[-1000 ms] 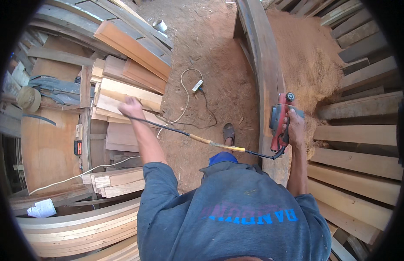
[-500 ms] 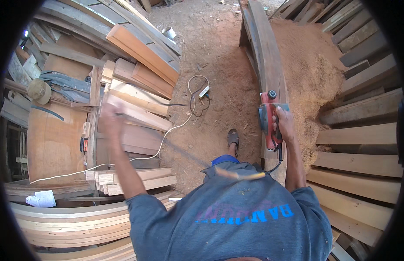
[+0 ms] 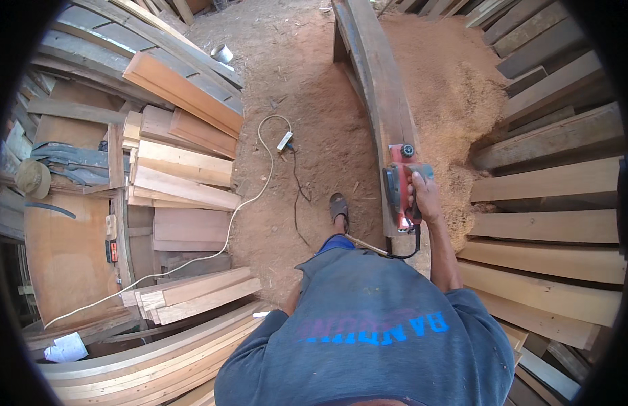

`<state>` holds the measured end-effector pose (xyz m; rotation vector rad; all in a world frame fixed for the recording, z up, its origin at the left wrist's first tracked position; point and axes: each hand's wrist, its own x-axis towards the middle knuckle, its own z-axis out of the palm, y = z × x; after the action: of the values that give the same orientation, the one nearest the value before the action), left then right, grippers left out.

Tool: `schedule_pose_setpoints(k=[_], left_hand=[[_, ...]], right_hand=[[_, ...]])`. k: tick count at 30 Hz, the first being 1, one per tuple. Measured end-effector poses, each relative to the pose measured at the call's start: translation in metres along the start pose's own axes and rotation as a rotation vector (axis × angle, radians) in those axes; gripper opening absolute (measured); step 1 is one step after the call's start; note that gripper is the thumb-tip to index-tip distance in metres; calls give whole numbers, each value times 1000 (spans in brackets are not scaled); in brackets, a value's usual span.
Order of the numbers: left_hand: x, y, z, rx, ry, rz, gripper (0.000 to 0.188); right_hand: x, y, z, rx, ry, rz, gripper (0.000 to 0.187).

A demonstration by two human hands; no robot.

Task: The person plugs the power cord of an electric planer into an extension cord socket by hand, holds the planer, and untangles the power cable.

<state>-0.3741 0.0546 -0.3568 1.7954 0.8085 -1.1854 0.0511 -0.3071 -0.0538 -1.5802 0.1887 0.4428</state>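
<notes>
My right hand (image 3: 427, 197) grips the rear handle of a red and black electric hand planer (image 3: 398, 183). The planer rests on top of a long wooden beam (image 3: 378, 74) that runs away from me. From the planer's back end a black power cord (image 3: 416, 242) curves down toward my waist, close to a thin yellowish length (image 3: 366, 245). Only a bit of my left forearm (image 3: 292, 299) shows beside my shirt; the hand itself is hidden by my body.
A white extension cord (image 3: 265, 177) crosses the dirt floor to a socket block (image 3: 285, 141), with a dark cable trailing from it. Stacked boards (image 3: 185, 162) line the left, more planks (image 3: 544, 227) the right. Wood shavings (image 3: 456, 88) lie beyond the beam.
My left hand has dropped from over the left-hand boards to out of sight at my body. The dark cable, stretched and blurred before, now lies on the floor. My right hand stays on the planer.
</notes>
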Motion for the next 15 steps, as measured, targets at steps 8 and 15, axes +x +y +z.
schedule_pose_setpoints(k=[8,15], left_hand=[[-25,97,-167,137,712,277,25],[-147,309,-174,404,1177,771,18]], right_hand=[[13,8,3,-145,11,-45,29],[-36,-87,63,-845,132,-745,45]])
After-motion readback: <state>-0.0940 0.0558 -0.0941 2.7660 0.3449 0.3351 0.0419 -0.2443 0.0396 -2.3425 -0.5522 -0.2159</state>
